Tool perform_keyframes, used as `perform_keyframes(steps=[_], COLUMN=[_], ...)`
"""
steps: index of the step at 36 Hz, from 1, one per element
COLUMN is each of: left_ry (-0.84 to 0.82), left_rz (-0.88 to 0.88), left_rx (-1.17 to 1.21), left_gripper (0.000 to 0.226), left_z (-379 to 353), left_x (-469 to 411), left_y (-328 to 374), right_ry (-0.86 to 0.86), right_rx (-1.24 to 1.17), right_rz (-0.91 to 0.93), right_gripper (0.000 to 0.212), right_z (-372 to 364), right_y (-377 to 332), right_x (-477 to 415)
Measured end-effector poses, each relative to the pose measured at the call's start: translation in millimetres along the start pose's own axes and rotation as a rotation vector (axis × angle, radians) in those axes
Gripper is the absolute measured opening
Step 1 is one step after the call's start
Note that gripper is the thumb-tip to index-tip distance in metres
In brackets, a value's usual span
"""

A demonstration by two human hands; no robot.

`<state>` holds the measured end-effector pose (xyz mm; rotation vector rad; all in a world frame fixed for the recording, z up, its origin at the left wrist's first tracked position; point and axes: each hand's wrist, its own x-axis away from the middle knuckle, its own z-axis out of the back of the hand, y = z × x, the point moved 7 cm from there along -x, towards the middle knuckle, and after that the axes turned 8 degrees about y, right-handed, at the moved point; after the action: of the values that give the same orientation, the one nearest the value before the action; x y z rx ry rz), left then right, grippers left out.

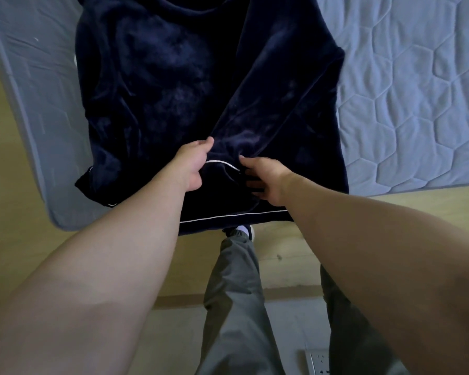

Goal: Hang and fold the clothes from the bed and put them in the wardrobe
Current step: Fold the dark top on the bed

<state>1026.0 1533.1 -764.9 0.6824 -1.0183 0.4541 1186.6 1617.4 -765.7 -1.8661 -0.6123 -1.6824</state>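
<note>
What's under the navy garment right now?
The quilted mattress shows around the navy garment, so it lies on that. Whether anything else sits beneath is hidden by the fabric.

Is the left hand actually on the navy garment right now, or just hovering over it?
Touching. The head view shows the left hand with its fingers curled into a fold of the navy garment, just above its white piping.

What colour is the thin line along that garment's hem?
White piping on the dark navy garment, seen in the head view.
</note>
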Motion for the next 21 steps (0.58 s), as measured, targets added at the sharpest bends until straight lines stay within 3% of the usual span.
perform_keyframes(steps=[4, 8, 13, 18, 21], left_ry=[-0.081, -0.145, -0.061, -0.003, -0.076], left_rz=[0.029, 0.066, -0.087, -0.212, -0.107], left_rx=[-0.089, -0.159, -0.276, -0.299, -0.246], left_gripper=[0.066, 0.041, 0.032, 0.046, 0.079], left_z=[8, 13, 23, 29, 23], left_x=[8, 9, 3, -3, -5], left_y=[-6, -15, -9, -4, -8], right_ry=[0.003, 0.018, 0.086, 0.125, 0.149], right_rx=[0.088, 0.122, 0.152, 0.119, 0.169], right_rz=[-0.032, -0.071, -0.070, -0.082, -0.079], right_gripper=[0.040, 0.037, 0.016, 0.018, 0.023], right_z=[-4, -1, 5, 1, -4], right_y=[9, 18, 23, 20, 19], right_x=[0, -2, -4, -6, -8])
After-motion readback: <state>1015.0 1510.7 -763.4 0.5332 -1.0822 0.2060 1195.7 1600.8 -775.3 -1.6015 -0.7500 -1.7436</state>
